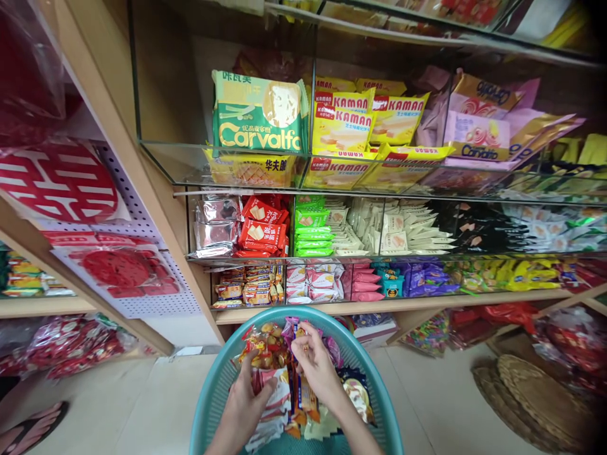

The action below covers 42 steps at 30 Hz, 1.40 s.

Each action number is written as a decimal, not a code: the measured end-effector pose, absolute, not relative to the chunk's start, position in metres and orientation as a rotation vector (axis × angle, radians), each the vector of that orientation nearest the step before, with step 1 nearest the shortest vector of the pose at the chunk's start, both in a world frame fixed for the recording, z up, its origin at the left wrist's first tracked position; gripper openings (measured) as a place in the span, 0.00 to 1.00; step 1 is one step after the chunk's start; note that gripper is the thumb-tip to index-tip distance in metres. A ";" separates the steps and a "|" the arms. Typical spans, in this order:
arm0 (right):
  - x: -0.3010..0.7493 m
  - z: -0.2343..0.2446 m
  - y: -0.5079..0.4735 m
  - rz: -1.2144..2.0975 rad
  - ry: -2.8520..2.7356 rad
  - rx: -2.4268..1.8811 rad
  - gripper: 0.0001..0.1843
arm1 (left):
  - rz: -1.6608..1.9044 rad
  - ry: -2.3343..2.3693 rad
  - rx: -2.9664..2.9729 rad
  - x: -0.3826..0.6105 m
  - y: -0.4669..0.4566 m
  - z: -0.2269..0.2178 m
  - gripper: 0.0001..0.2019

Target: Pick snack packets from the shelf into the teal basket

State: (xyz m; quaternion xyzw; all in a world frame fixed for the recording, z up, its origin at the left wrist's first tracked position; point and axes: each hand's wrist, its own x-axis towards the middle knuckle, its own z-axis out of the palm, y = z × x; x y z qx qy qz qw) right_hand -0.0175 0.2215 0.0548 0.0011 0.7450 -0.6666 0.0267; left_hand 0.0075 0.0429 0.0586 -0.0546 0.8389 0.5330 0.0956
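Note:
A teal plastic basket (207,385) holds several kinds of wrapped snacks. My left hand (244,401) is over its left side, thumb and index finger apart, beside white-and-pink snack packets (279,395). At the back of the basket, clear bags of brown snacks with red print (266,344) lie just beyond its fingertips. My right hand (317,366) has its fingers pinched together near a purple packet (335,352); what they hold is hidden. Below it are orange-and-blue packets (307,398). A dark packet with a pale round picture (356,398) lies to its right.
Behind the basket stand shelves with glass dividers, filled with green Carvalfo (260,117), yellow KAMAN (344,123) and red wafer packets (263,234). Woven round mats (545,398) lie on the tiled floor at right. A sandalled foot (35,426) shows at lower left.

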 end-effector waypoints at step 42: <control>-0.015 0.059 0.220 -1.939 2.484 -0.042 0.26 | 0.441 2.630 0.476 0.006 0.050 0.081 0.37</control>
